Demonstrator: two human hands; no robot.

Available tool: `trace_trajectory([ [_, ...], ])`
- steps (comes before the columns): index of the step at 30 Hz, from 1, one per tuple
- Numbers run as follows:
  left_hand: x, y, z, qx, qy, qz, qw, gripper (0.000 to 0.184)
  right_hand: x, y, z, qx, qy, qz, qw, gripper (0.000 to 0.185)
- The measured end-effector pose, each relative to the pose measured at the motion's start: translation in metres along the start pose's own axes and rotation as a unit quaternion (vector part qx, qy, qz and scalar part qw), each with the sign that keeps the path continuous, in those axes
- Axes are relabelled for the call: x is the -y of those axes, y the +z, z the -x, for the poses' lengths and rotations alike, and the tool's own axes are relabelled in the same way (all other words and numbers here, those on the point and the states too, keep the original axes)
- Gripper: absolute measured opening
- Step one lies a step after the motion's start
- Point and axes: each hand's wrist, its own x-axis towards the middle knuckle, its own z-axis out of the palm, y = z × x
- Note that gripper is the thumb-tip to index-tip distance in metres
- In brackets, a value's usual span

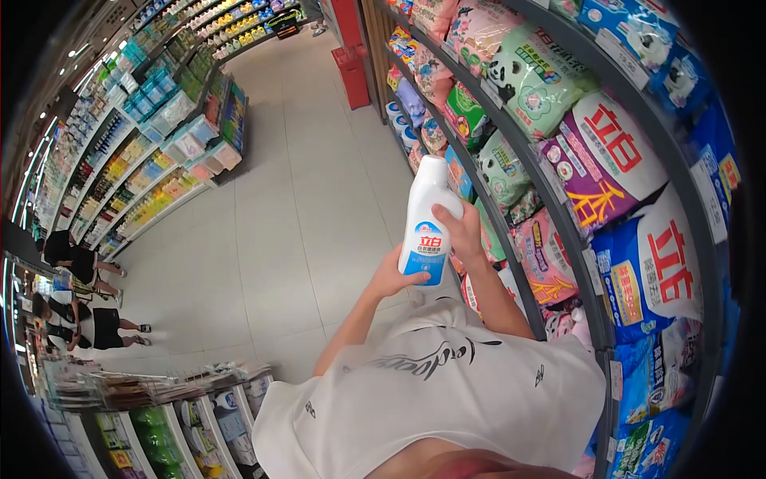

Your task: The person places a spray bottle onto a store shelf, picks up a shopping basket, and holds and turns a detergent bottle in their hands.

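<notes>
A white bottle (421, 215) with a white cap and a blue-and-red label is held upright in front of the body, its label facing the camera. My left hand (392, 275) grips its lower left side, the thumb lying across the bottom of the label. Around the upper right side is my right hand (461, 230), with the thumb on the bottle's shoulder. Both hands touch the bottle, and parts of their fingers are hidden behind it.
Shelves on the right hold large detergent bags (614, 148). More stocked shelves (120, 160) curve along the left, beyond the tiled floor (279, 199). Two people (100, 327) are at the far left. A red box (351, 77) stands near the right shelves.
</notes>
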Motion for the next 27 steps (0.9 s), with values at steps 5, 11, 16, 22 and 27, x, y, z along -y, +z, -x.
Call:
trace_trajectory([
  [5, -0.004, -0.025, -0.038, 0.011, 0.005, 0.006, 1.0, 0.07, -0.013, 0.005, -0.043, 0.003, -0.015, -0.019, 1.0, 0.034],
  [11, 0.002, -0.05, -0.072, 0.006, -0.004, 0.016, 1.0, 0.067, -0.023, 0.008, -0.088, 0.015, 0.019, -0.017, 1.0, 0.032],
  [16, 0.007, -0.082, -0.109, 0.015, -0.021, 0.028, 0.999, 0.063, -0.033, 0.016, -0.136, 0.027, 0.018, 0.015, 0.999, 0.032],
  [22, 0.014, -0.116, -0.152, -0.003, -0.03, 0.076, 0.997, 0.064, -0.04, 0.03, -0.191, 0.042, -0.006, 0.087, 0.995, 0.032],
  [27, 0.013, -0.164, -0.209, 0.009, -0.02, 0.078, 0.997, 0.065, -0.049, 0.054, -0.257, 0.007, 0.022, 0.035, 0.999, 0.03],
])
